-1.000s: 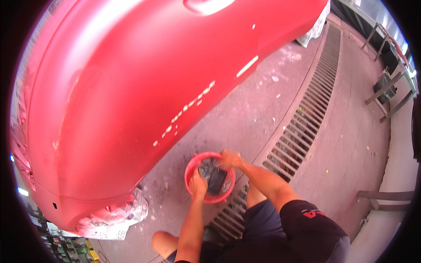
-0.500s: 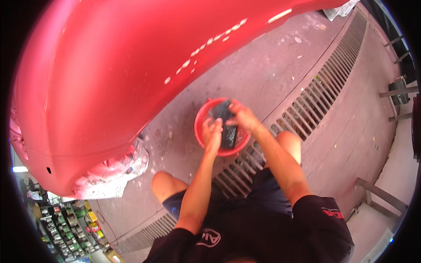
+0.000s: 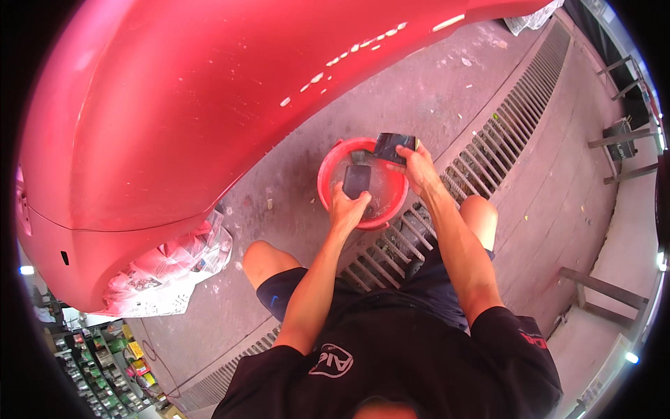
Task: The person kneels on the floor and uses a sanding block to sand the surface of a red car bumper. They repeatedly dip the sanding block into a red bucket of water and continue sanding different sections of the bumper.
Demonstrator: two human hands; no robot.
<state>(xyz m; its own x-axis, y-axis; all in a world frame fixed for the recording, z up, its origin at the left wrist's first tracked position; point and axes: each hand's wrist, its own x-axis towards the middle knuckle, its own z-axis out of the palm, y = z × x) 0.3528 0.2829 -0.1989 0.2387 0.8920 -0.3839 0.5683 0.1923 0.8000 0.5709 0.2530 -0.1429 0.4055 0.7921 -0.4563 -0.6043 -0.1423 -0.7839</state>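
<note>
My left hand (image 3: 347, 209) grips a dark rectangular sanding block (image 3: 357, 179) above a red bucket (image 3: 377, 225) of cloudy water. My right hand (image 3: 420, 169) pinches a dark, glossy sheet of sandpaper (image 3: 392, 146), thumb on top, over the bucket's far right rim. Block and sheet are apart. Another dark piece (image 3: 358, 155) shows inside the bucket near its far wall; its kind is unclear. Beyond the bucket rises a large red car body (image 3: 167, 133) with a row of pale spots along its lower part.
A slotted drain grate (image 3: 488, 150) crosses the concrete floor (image 3: 279, 209) beside the bucket. Printed masking paper (image 3: 167, 279) covers the wheel area. Shelves with small goods (image 3: 98, 363) stand at lower left, a metal frame (image 3: 604, 297) at right.
My hands have drawn apart. The right one lifted the sandpaper up and to the right; the left one holds the block over the water. The view has shifted slightly.
</note>
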